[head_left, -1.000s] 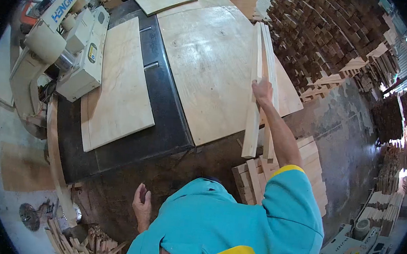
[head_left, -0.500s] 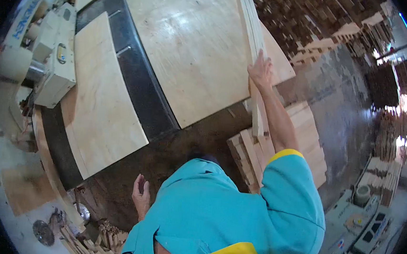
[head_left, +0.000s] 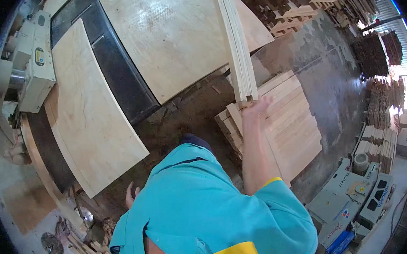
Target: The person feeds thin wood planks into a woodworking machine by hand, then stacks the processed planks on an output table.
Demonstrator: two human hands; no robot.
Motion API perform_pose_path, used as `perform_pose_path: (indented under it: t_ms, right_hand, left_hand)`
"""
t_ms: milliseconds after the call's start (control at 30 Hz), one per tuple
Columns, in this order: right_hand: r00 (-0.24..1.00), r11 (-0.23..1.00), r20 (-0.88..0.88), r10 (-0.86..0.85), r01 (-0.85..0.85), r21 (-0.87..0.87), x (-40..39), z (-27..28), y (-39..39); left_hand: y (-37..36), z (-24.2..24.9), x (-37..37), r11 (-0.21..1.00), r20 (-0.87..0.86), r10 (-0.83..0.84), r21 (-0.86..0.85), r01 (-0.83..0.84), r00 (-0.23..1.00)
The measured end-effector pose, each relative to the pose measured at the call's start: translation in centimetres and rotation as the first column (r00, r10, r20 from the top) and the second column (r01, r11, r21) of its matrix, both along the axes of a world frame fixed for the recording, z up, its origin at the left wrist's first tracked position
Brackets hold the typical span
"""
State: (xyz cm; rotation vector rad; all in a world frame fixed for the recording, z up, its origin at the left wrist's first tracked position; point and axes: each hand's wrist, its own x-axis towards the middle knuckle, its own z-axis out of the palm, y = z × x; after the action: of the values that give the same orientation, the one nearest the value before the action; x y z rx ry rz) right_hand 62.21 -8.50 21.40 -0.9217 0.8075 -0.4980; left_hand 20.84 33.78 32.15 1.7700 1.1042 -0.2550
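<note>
Have brought the right hand (head_left: 258,105) down from farther up the strips (head_left: 238,53) to their near ends, with the strips now bunched — no longer a spread pair as in the first frame. Have the right fingers loosely open and extended, at the near ends, right of center in the frame; cannot tell a firm grasp from a light touch. See the strips lying along the right part of the large panel (head_left: 167,38), near ends jutting past its lower edge, over the top of the stack (head_left: 289,124).

Hold the left hand (head_left: 132,195) low beside the shirt (head_left: 217,199), lower left of center, fingers parted and slightly bent — partly hidden, so cannot tell its hold. See the narrower panel (head_left: 90,108) nearest it, on the dark tabletop (head_left: 119,68), left in the frame. See the feeder (head_left: 39,61) at upper left and the gray machine (head_left: 343,200) at lower right.
</note>
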Motion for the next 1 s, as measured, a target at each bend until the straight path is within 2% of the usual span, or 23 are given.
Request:
perform_pose_path:
  t_ms: [33, 67, 133, 167, 200, 233, 300, 333, 400, 433, 467, 500, 533, 567, 600, 633, 700, 733, 767, 800, 867, 933, 1000]
  right_hand:
    - [0.999, 0.979, -0.033, 0.013, -0.005, 0.204, 0.6, -2.5, 0.0]
    - [1.0, 0.977, -0.026, 0.015, -0.009, 0.211, 0.8, -0.1, 1.6]
    - [0.999, 0.984, -0.009, -0.053, 0.054, 0.167, 0.6, 9.5, 6.5]
    - [0.993, 0.958, 0.017, -0.118, 0.109, 0.266, 2.8, 6.5, 5.4]
    - [0.996, 0.959, 0.023, -0.083, 0.073, 0.272, 2.9, 3.5, 4.8]
    - [0.998, 0.981, 0.028, -0.052, 0.046, 0.188, 2.6, 2.1, 4.7]
    - [0.996, 0.996, 0.038, 0.077, -0.079, 0.045, 1.7, -0.2, 4.4]
    - [0.987, 0.989, 0.055, 0.149, -0.148, -0.023, 1.1, -0.5, 4.3]
    - [0.958, 0.952, 0.106, 0.268, -0.246, -0.181, -0.1, -0.3, 4.2]
    - [0.922, 0.918, 0.04, 0.385, -0.378, -0.12, -3.3, 5.6, 7.3]
    - [0.899, 0.897, 0.055, 0.435, -0.426, -0.12, -5.1, 3.2, 7.3]
    - [0.753, 0.312, -0.406, 0.518, -0.608, -0.73, -4.4, -6.4, 5.1]
    - [0.739, 0.29, -0.399, 0.544, -0.611, -0.737, -10.4, -2.6, 4.3]
    - [0.337, 0.297, -0.433, 0.836, -0.941, -0.16, -12.6, 4.1, 14.2]
    - [0.232, 0.199, -0.397, 0.888, -0.972, -0.122, -15.8, 7.7, 18.1]
    - [0.126, 0.1, -0.357, 0.926, -0.991, -0.09, -18.2, 9.5, 21.3]
    - [-0.103, -0.119, -0.339, 0.935, -0.993, -0.027, -20.7, 9.0, 25.8]
    - [-0.186, -0.164, -0.24, 0.953, -0.98, 0.11, -21.5, 6.8, 27.2]
    - [-0.138, -0.13, -0.13, 0.982, -0.989, 0.069, -23.6, 7.6, 28.3]
    - [-0.124, -0.117, -0.183, 0.975, -0.992, 0.053, -24.4, 8.7, 28.8]
    - [-0.068, -0.056, -0.093, 0.993, -0.991, 0.125, -25.0, 7.6, 28.2]
    - [-0.061, -0.051, -0.109, 0.992, -0.995, 0.091, -24.8, 7.0, 26.9]
    - [-0.053, -0.047, -0.115, 0.992, -0.997, 0.054, -24.6, 7.0, 25.6]
  left_hand:
    - [0.3, -0.5, -0.8, 0.999, -0.022, -0.036, 0.024, 0.036, 0.999]
    - [0.5, -1.1, -1.9, 0.999, -0.015, -0.034, 0.031, 0.034, 0.999]
    - [1.1, -2.5, -4.3, 0.99, 0.088, -0.021, 0.14, 0.009, 0.996]
    - [1.3, -3.1, -4.9, 0.989, 0.094, -0.006, 0.147, -0.008, 0.996]
    - [1.3, -3.9, -5.6, 0.983, 0.109, 0.02, 0.177, -0.039, 0.994]
    - [1.1, -4.3, -6.9, 0.972, 0.123, 0.071, 0.212, -0.096, 0.99]
    - [-0.8, 0.2, -6.8, 0.957, 0.093, 0.022, 0.286, -0.048, 0.995]
    - [-1.3, -0.5, -8.4, 0.954, 0.172, 0.15, 0.234, -0.189, 0.973]
    - [-2.2, 0.0, -10.7, 0.917, 0.147, 0.315, 0.207, -0.34, 0.938]
    - [-2.6, -0.2, -12.3, 0.889, 0.164, 0.378, 0.212, -0.406, 0.911]
    - [-2.9, -0.6, -13.8, 0.84, 0.238, 0.456, 0.203, -0.504, 0.857]
    - [-3.4, -1.3, -14.5, 0.789, 0.307, 0.519, 0.187, -0.586, 0.797]
    - [-3.7, -1.4, -15.5, 0.768, 0.314, 0.548, 0.18, -0.615, 0.776]
    - [-3.6, -1.6, -16.6, 0.747, 0.342, 0.475, 0.33, -0.577, 0.811]
    - [-3.7, -1.6, -17.2, 0.708, 0.351, 0.394, 0.474, -0.524, 0.85]
    - [-3.6, -1.3, -17.6, 0.699, 0.357, 0.408, 0.47, -0.54, 0.84]
    - [-3.2, 0.3, -18.0, 0.651, 0.216, 0.097, 0.725, -0.226, 0.972]
    - [-3.1, 0.5, -18.2, 0.646, 0.227, 0.1, 0.725, -0.237, 0.969]
    - [-2.8, 0.7, -18.5, 0.627, 0.093, -0.034, 0.778, -0.051, 0.995]
    - [-2.2, 0.6, -18.6, 0.577, -0.05, -0.167, 0.805, 0.139, 0.985]
    - [-1.3, -0.5, -19.4, 0.574, -0.053, -0.231, 0.799, 0.18, 0.971]
    - [-1.5, -0.5, -19.7, 0.524, -0.138, -0.334, 0.795, 0.305, 0.932]
    - [-1.5, -0.5, -19.9, 0.472, -0.134, -0.368, 0.826, 0.309, 0.92]
